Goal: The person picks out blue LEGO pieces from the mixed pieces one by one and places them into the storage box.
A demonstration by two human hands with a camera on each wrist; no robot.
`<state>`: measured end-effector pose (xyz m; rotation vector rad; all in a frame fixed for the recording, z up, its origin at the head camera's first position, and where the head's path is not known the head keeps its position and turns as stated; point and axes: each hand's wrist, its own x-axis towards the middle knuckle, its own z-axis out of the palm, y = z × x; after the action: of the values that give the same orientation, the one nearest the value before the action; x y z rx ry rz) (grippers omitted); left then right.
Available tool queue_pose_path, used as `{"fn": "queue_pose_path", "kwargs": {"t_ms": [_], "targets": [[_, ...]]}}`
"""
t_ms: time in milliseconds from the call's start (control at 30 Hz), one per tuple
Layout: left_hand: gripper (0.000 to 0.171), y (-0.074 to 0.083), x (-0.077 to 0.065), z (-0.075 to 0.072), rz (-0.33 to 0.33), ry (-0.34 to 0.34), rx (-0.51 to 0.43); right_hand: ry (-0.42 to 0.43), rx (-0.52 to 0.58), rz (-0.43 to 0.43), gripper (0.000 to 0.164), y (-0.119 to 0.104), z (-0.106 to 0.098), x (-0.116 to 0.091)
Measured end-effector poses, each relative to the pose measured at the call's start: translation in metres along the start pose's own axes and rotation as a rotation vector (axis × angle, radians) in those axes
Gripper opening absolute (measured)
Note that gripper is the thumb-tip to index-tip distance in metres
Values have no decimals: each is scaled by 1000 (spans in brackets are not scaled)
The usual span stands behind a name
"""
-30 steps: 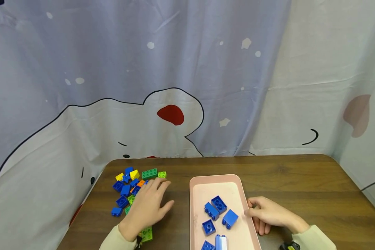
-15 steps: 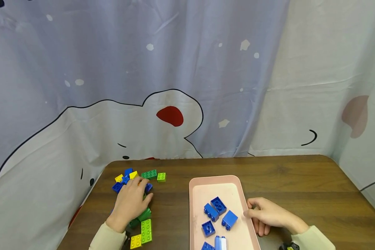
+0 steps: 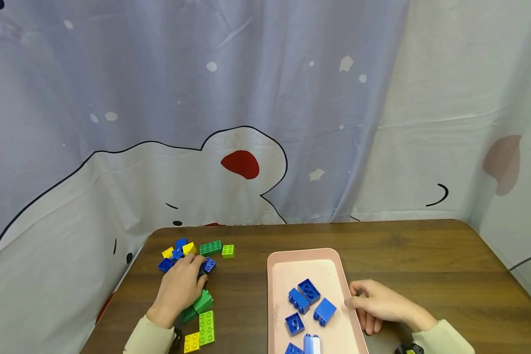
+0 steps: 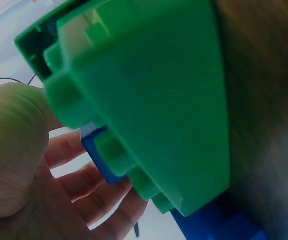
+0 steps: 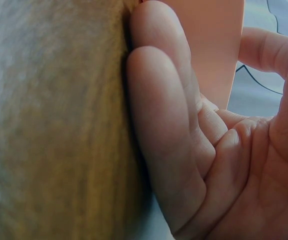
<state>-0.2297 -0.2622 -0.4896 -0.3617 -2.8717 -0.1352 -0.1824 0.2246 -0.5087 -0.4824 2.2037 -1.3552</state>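
First, nearest on the wood-grain counter: one yellow brick, just beside one long lime brick. Behind these, one sloped green brick against a darker green brick, partly covered.

To the right, one pink tray, near end cropped by the frame, containing six blue bricks, some studs up, one showing a pale sheen, scattered toward the near half.

Right hand, in a pale sleeve: thumb and forefinger pinch the tray's right edge; remaining fingers curled, lying against the counter.

Left hand, sleeve alike: fingers bent down over the brick pile. In the left wrist view they stand apart, with a small blue brick showing beside them, part hidden by green; whether they grip it cannot be told.

Beyond the left hand: one blue brick at its right; another to the left; one blue star-shaped piece; two yellow pieces; one long green brick, one small lime brick.

Farthest: a printed curtain, lilac and white.
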Motion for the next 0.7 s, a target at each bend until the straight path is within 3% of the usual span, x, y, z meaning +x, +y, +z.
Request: {"fn": "queue_pose_path", "kwargs": {"t_ms": [433,700], "targets": [[43,-2,0,-5,-50,2,-100,-1,3,7,29,0,-1,1],[41,9,-2,-9,24,72,-105,-6,3,4,29,0,-1,1]]}}
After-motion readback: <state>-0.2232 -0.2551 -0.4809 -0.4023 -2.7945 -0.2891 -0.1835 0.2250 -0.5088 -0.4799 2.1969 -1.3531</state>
